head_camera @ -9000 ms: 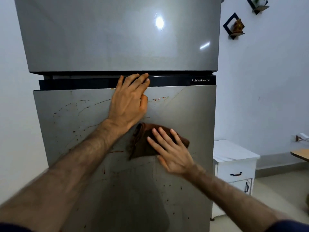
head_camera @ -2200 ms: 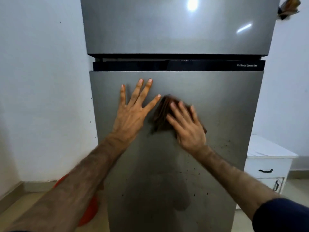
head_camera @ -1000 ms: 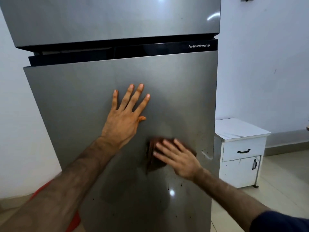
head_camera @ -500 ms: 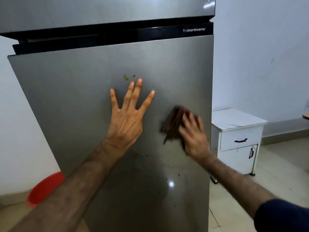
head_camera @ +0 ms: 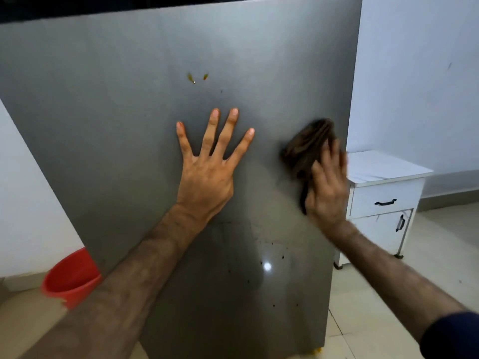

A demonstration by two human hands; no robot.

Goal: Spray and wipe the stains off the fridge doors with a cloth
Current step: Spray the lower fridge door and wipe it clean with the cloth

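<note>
The grey lower fridge door (head_camera: 116, 104) fills most of the view. My left hand (head_camera: 207, 174) lies flat on it near the middle, fingers spread and holding nothing. My right hand (head_camera: 326, 187) presses a folded brown cloth (head_camera: 307, 146) against the door close to its right edge; both are blurred by motion. Two small orange-brown stains (head_camera: 193, 78) sit above my left fingertips. Dark specks (head_camera: 282, 256) dot the door lower down, below my right wrist. No spray bottle is in view.
A white cabinet (head_camera: 386, 195) with a drawer and a small door stands right of the fridge against the wall. A red bucket (head_camera: 70, 278) sits on the floor at the lower left. Tiled floor (head_camera: 375, 288) spreads at the lower right.
My right hand has carried the cloth up and right from the door's middle to its right edge. My left hand stays flat on the door. The view has dropped lower and closer.
</note>
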